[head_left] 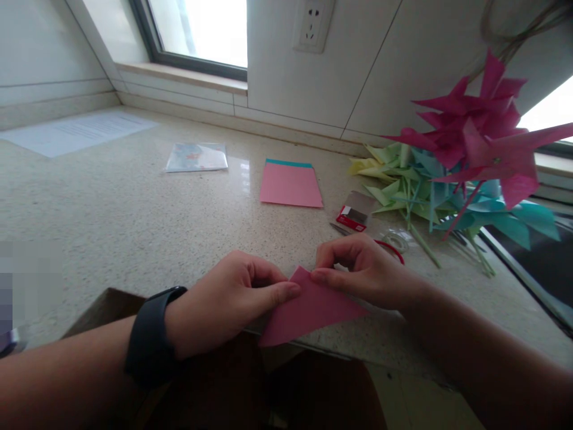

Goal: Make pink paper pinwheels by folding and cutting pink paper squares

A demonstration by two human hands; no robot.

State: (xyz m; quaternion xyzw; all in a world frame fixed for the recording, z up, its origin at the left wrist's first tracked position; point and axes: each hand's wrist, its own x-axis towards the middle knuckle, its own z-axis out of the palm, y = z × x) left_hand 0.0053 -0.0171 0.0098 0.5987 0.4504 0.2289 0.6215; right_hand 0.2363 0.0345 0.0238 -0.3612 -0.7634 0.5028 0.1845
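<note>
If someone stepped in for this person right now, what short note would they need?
Left hand: pinching the top corner of the folded pink paper at the counter's near edge.
Right hand: pinching the same corner from the other side.
Nearby: stack of pink sheets, red box, tape roll, finished pinwheels at right.
Done: paper folded into a triangle.
Left: it is not yet a pinwheel like the others, and has no stick.

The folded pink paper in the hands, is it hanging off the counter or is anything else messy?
Yes: the folded pink paper triangle, pinched by the left hand and right hand, sticks out past the speckled stone counter's front edge. The small red-and-white cardboard box lies tipped over, open. Nothing looks spilled or torn.
</note>
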